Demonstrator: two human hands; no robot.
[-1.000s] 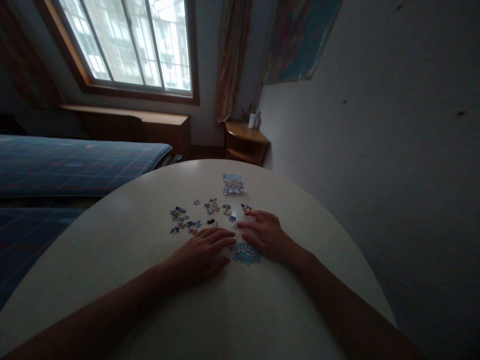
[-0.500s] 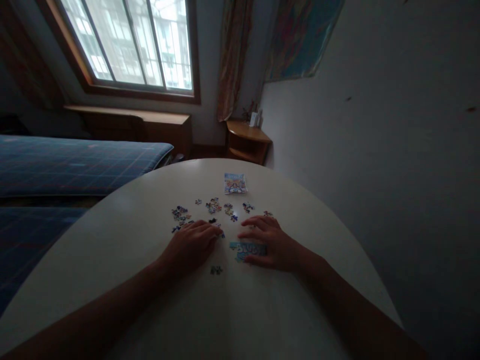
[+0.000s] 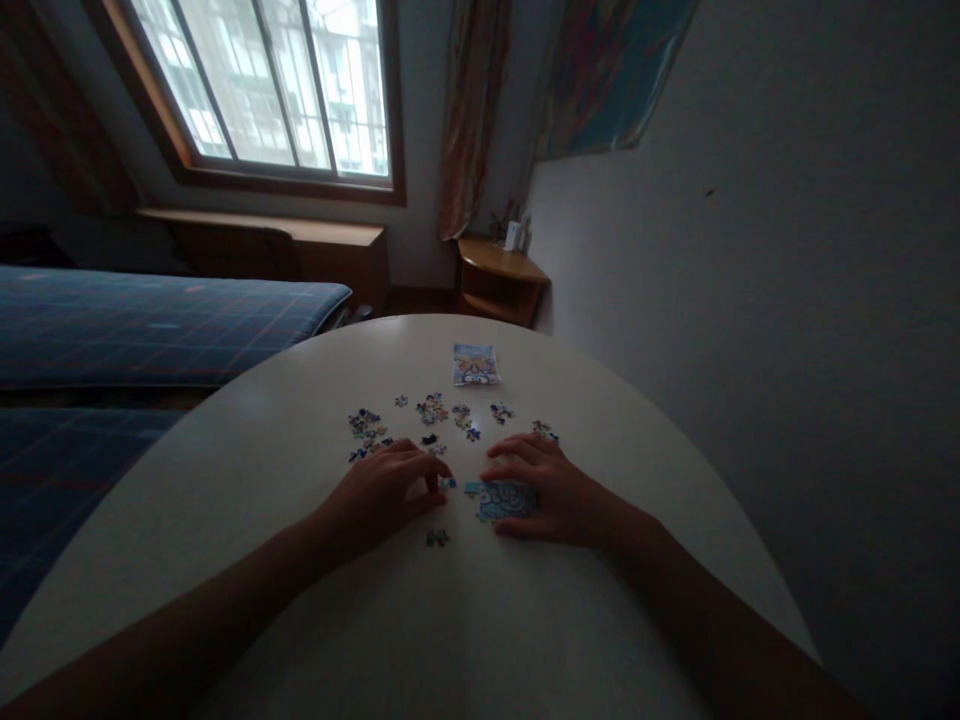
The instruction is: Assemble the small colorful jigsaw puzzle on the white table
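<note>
On the white round table, my left hand [image 3: 394, 490] has its thumb and index finger curled together at a small blue jigsaw piece [image 3: 449, 484]; the other fingers are bent. My right hand [image 3: 551, 490] lies with its fingers spread around a joined light-blue jigsaw section [image 3: 506, 499] with lettering on it, covering its right part. A light-blue jigsaw piece [image 3: 472, 489] juts out at the section's upper left. Nearer to me, between the hands, lies a small dark clump of jigsaw pieces [image 3: 438, 538].
Beyond my hands are several loose jigsaw piles, among them a left pile [image 3: 365, 422], a middle pile [image 3: 432, 408] and a right pile [image 3: 545, 430]. Farther back lies a printed packet [image 3: 475, 366]. A wall [image 3: 750, 330] rises to the right; a bed [image 3: 165, 330] stands left.
My left index finger has bent more, and a gap shows between it and the thumb's base. My right hand stays around the light-blue section. The whole view has shifted slightly.
</note>
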